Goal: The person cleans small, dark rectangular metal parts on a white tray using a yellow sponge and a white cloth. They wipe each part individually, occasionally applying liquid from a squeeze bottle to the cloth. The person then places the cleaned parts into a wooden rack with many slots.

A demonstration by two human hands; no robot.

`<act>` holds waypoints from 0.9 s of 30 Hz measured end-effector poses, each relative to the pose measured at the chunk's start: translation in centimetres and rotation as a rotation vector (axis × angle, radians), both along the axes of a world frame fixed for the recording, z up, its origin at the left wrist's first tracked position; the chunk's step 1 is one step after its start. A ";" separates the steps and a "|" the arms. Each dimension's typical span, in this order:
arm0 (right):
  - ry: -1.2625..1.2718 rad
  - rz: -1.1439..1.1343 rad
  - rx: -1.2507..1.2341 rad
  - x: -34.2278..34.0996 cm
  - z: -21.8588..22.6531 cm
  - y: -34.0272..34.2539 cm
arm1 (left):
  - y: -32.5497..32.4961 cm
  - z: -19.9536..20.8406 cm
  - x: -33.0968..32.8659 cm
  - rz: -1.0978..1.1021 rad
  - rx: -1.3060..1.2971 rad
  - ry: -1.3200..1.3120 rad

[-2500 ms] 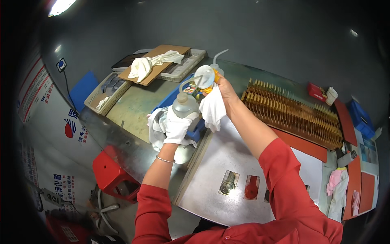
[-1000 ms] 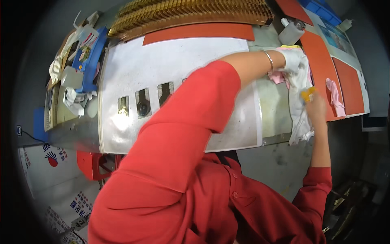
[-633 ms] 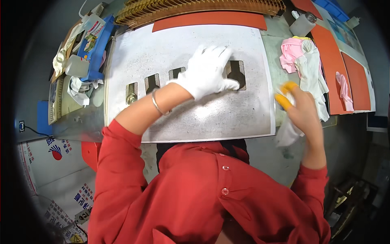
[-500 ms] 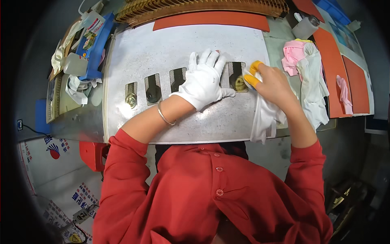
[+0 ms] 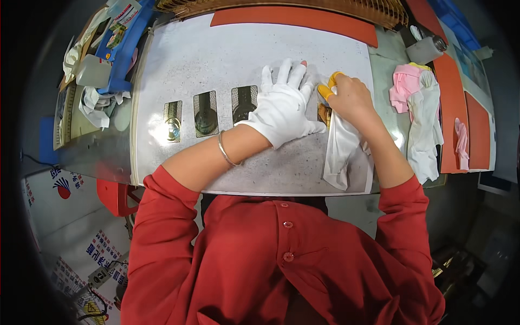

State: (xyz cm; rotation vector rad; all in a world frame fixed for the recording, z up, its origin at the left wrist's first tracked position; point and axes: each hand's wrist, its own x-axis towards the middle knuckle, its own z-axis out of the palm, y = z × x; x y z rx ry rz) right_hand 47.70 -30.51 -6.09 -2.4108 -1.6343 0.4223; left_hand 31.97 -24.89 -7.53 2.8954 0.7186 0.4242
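Note:
My left hand [image 5: 284,108], in a white glove with one fingertip poking out, lies flat with fingers spread on the pale work sheet [image 5: 179,54]. My right hand [image 5: 351,98] is bare apart from yellow finger cots on thumb and forefinger. It pinches a white cloth [image 5: 341,154], which trails toward the table's near edge. Beneath hand and cloth is a small rectangular metal plate [image 5: 323,114], mostly hidden. Left of my gloved hand lie three more plates with mesh-like corners and round motifs: a small one [image 5: 173,122], a darker one [image 5: 206,115] and a partly covered one [image 5: 244,103].
An orange mat [image 5: 295,20] and a brown ridged rack [image 5: 303,8] line the far side. At right are pink cloth [image 5: 403,86], white cloth [image 5: 424,127] and a bottle [image 5: 427,50]. A blue tray [image 5: 122,65] and white container [image 5: 93,70] stand left.
My right hand has moved left with the cloth, over the rightmost plate, which showed almost fully before. The gloved hand stays spread on the sheet. The whole view has shifted slightly.

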 end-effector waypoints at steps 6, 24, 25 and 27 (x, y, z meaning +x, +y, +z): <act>-0.006 0.004 0.006 -0.8 -0.1 -1.5 | 0.5 0.0 0.1 -0.086 0.039 0.001; 0.072 -0.010 0.027 -4.2 0.2 -7.3 | 0.9 1.5 0.6 -0.198 0.003 0.217; 0.065 -0.005 0.029 -4.4 0.2 -7.6 | 1.0 1.4 0.5 -0.213 0.008 0.208; 0.056 0.002 0.028 -4.7 0.2 -8.2 | 1.4 1.6 0.2 -0.219 -0.024 0.196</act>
